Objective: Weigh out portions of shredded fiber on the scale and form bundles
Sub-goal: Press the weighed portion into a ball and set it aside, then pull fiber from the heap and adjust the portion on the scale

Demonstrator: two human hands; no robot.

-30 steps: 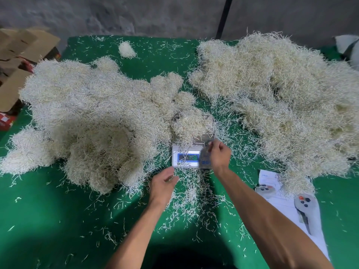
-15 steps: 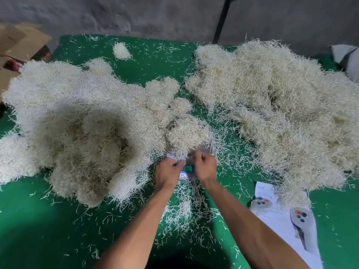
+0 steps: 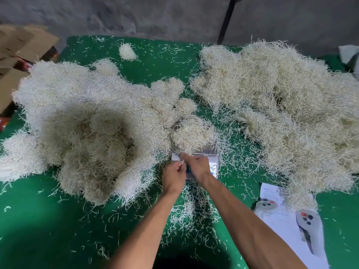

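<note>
Two hands before scale's portion, perhaps touching.

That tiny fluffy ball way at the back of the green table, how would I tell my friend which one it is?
Start at the green table and find the huge fiber heap on the left. Look past its far edge, toward the grey wall, for the small fiber ball. It sits alone on bare green cloth, touching no heap, and is far smaller and rounder than either of them.
</note>
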